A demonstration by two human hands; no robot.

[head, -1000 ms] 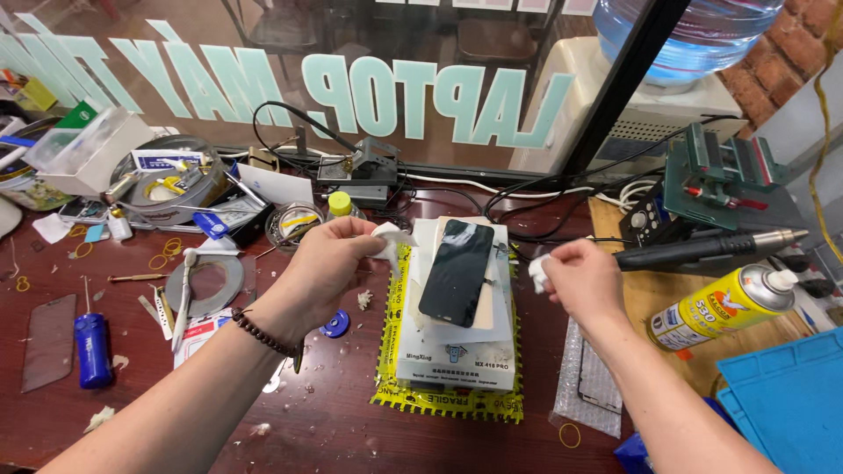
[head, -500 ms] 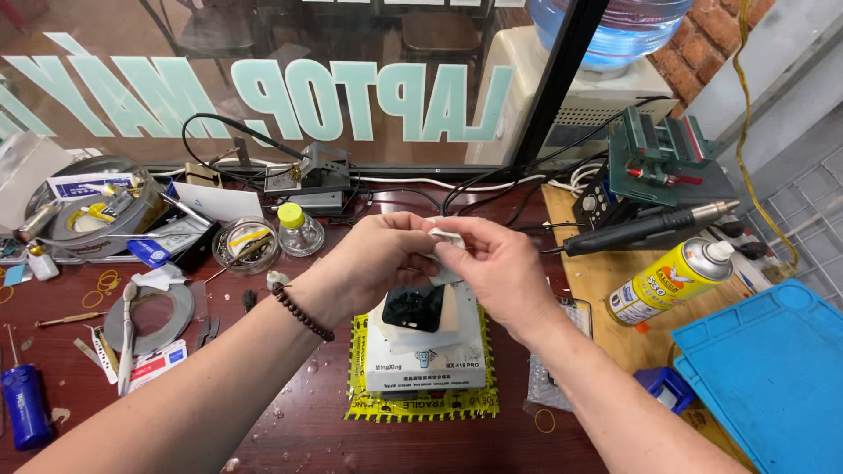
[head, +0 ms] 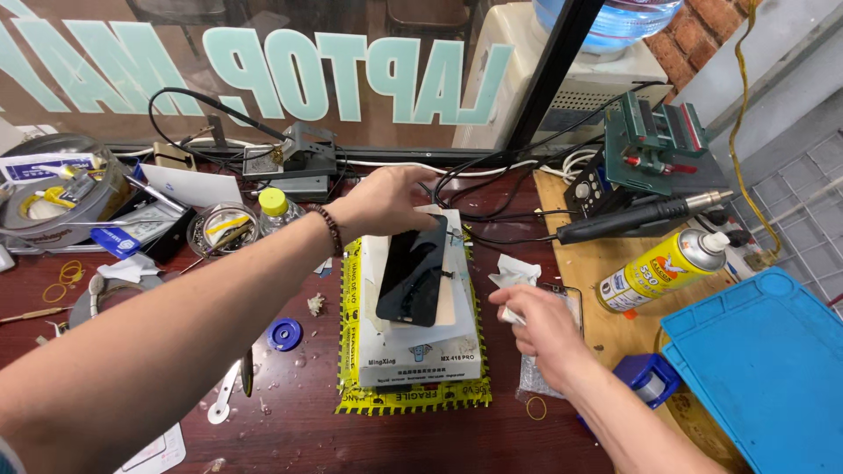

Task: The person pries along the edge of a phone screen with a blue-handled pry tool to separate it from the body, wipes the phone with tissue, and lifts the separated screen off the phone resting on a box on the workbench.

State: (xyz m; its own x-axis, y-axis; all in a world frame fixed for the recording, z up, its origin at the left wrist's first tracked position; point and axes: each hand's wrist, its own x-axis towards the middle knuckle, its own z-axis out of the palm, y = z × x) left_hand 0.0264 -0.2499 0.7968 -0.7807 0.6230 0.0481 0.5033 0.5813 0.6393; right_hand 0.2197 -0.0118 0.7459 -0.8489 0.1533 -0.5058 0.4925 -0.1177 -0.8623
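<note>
A black phone screen point(head: 413, 277) lies tilted on a white box-shaped pad point(head: 421, 351), which rests on a yellow mat point(head: 351, 351). My left hand point(head: 386, 200) reaches across above the far end of the white pad, fingers spread, holding nothing that I can see. My right hand point(head: 537, 323) is down on the table just right of the pad, pinching a crumpled white tissue point(head: 516, 274). A clear plastic sheet point(head: 544, 369) lies under that hand.
A yellow spray can point(head: 663, 263) lies right of my right hand, with a hot-air handle point(head: 632, 218) and green vise point(head: 654, 140) behind. A blue mat point(head: 764, 369) fills the right corner. Small bottle point(head: 275, 209), blue cap point(head: 284, 334), tape rolls and tools clutter the left.
My hands, joined over the phone half a second ago, have parted: the left reached forward over the pad's far end, the right dropped to the table on the right with the tissue.
</note>
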